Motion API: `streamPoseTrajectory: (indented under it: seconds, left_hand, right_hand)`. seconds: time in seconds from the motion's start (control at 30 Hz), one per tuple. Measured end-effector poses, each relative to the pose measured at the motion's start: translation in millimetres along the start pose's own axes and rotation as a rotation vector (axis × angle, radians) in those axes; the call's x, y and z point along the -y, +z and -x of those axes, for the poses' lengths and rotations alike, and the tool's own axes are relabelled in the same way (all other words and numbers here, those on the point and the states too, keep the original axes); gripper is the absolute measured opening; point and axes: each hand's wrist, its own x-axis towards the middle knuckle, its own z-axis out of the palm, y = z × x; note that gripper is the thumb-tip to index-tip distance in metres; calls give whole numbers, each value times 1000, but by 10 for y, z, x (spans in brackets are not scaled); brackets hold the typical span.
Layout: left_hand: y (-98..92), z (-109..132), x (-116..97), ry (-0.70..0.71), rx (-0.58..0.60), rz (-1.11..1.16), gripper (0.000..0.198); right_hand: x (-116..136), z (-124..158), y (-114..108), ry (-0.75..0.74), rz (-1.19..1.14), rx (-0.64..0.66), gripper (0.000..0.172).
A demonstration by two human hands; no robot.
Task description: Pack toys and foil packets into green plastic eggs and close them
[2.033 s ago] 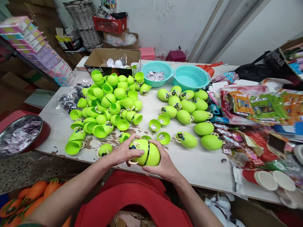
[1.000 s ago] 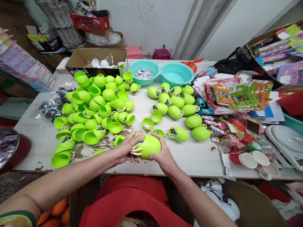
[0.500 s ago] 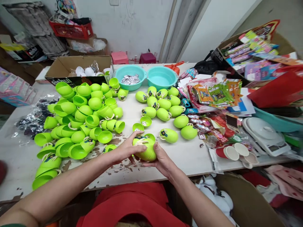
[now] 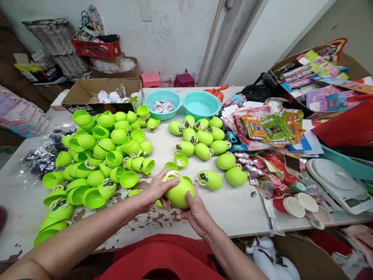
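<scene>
A lime-green plastic egg (image 4: pixel 180 193) with a pale cord at its left end is held over the table near its front edge. My left hand (image 4: pixel 159 188) closes round the cord end. My right hand (image 4: pixel 192 210) grips the other end, thumb on the near side and fingers partly hidden. Just behind lies an open green egg half (image 4: pixel 181 160) with small silvery pieces in it, and another half (image 4: pixel 171 166) shows beside it. Several closed green eggs (image 4: pixel 203 151) with cords lie to the right. A large heap of open egg halves (image 4: pixel 96 155) spreads at the left.
Two turquoise basins (image 4: pixel 201 105) stand at the back, the left one holding silvery packets (image 4: pixel 162 106). A cardboard box (image 4: pixel 101 87) with white pieces is behind the heap. Candy bags (image 4: pixel 271 126), paper cups (image 4: pixel 291 206) and a white scale (image 4: pixel 335 182) crowd the right side.
The egg has turned in my hands, so its dark printed patch is out of sight and a smooth side faces up. My right fingers have loosened slightly. The whole view has shifted a little.
</scene>
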Motion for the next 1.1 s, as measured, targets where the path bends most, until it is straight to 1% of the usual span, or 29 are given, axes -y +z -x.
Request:
streamPoseTrajectory:
  seconds: [0.07,0.13,0.2,0.3,0.37,0.47,0.5,0.53,0.57,0.6,0.63,0.67,0.7,0.73,0.8,0.83,0.87,0.9,0.93,1.0,1.07,1.1]
  left_hand:
    - [-16,-65,-18,-23,45,-12,59]
    - [-13,-117,-10,-36,89,10,69]
    - [1,-160,23,4,122,59,77]
    - [10,-258,82,92,179,48,74]
    - [5,-390,89,147,193,-8,71]
    - [17,-707,14,251,209,-104,72]
    - [31,-827,-28,269,192,-160,73]
    - [48,-941,-70,274,139,-230,76]
    - [65,-1039,-106,273,49,-310,78]
    - [76,-1114,-126,271,-62,-387,79]
    - [79,-1159,-124,272,-167,-446,76]
    - [71,-1170,-95,274,-238,-485,71]
    - [53,-1147,-38,274,-264,-506,64]
    - [28,-1091,48,268,-249,-509,57]
    - [-29,-893,289,218,-158,-494,48]
    - [-58,-763,432,174,-122,-494,46]
    - [-87,-625,584,122,-107,-502,45]
    - [-120,-488,740,67,-104,-513,44]
    - [-157,-363,894,17,-133,-525,43]
    - [-245,-179,1173,-50,-190,-533,43]
    - [-330,-102,1370,-77,-216,-520,44]
    - [-361,-99,1425,-84,-211,-520,45]
  right_hand:
    - [73,-66,-62,-6,31,25,82]
    - [142,-122,-133,-55,105,20,85]
    - [183,-153,-200,-104,142,3,90]
    - [194,-176,-293,-113,35,43,92]
    - [219,-225,-367,-109,-38,70,94]
    - [372,-438,-523,-113,26,72,91]
    - [462,-552,-590,-130,86,65,88]
    - [570,-683,-664,-167,159,36,84]
    - [694,-828,-745,-227,245,-26,82]
    - [831,-982,-831,-303,346,-121,81]
    - [974,-1144,-920,-398,451,-265,81]
    - [1120,-1313,-1012,-501,574,-438,85]
    - [1263,-1490,-1105,-589,692,-599,87]
    - [1397,-1676,-1199,-632,719,-681,91]
    - [1624,-2064,-1384,-678,734,-764,103]
    - [1713,-2251,-1471,-707,756,-784,106]
    - [1789,-2420,-1552,-780,810,-819,104]
    - [1854,-2563,-1626,-809,848,-834,102]
    - [1910,-2676,-1693,-801,874,-845,101]
    - [2006,-2813,-1807,-769,898,-865,100]
    - [2079,-2856,-1900,-748,894,-885,96]
    - [2105,-2854,-1940,-753,892,-893,94]
